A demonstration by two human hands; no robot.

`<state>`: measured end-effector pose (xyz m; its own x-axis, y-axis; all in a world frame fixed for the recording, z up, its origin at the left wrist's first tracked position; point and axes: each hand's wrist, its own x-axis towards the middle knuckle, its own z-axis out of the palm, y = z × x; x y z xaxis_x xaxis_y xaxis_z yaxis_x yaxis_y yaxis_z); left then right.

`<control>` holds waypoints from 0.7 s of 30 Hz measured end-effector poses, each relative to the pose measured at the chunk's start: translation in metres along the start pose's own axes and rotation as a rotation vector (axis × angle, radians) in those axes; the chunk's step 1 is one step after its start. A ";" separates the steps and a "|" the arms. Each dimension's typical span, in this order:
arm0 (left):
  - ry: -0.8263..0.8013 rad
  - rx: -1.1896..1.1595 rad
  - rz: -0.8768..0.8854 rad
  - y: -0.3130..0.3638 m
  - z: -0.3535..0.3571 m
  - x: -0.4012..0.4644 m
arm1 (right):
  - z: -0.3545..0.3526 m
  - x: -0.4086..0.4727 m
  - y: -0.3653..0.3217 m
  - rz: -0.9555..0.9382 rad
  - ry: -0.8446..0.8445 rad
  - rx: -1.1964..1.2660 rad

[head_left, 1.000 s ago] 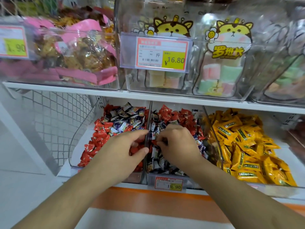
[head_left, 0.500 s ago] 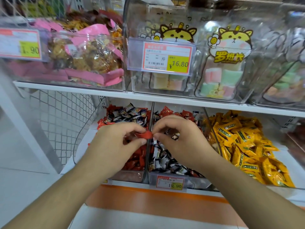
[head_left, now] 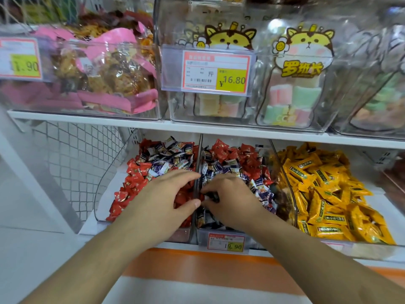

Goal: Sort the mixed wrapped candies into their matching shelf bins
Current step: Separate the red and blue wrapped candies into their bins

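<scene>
Head view | left hand (head_left: 162,200) spread flat, fingers on red candies (head_left: 133,183) in the left bin | right hand (head_left: 230,200) curled, pinching a dark-wrapped candy (head_left: 211,195) in the middle bin beside the divider (head_left: 198,163) | half a second ago both hands pinched a red candy above the divider; now lowered.

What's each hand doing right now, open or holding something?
Left hand: open, fingers straight, over the red candies in the left bin.
Right hand: fingers curled into the dark-wrapped candies in the middle bin, apparently pinching one.
</scene>
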<state>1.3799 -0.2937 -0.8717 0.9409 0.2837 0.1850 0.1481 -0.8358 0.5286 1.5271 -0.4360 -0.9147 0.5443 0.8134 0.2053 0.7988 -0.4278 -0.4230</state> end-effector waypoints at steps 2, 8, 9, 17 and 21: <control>-0.016 0.008 -0.008 -0.002 0.001 0.001 | 0.006 0.001 0.000 0.021 0.000 -0.042; -0.014 -0.009 -0.016 0.000 0.000 -0.001 | 0.016 0.005 0.002 0.060 0.023 -0.063; -0.012 -0.012 -0.017 0.000 0.001 -0.001 | 0.017 0.004 0.002 0.066 0.035 -0.052; 0.007 -0.013 -0.010 0.000 0.001 -0.001 | 0.003 -0.004 0.003 0.057 0.110 0.095; 0.070 -0.049 -0.026 -0.002 0.002 0.000 | -0.028 -0.009 -0.009 0.146 0.145 0.227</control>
<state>1.3803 -0.2932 -0.8747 0.9132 0.3386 0.2268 0.1558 -0.8043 0.5734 1.5220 -0.4504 -0.8885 0.6935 0.6776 0.2448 0.6405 -0.4243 -0.6401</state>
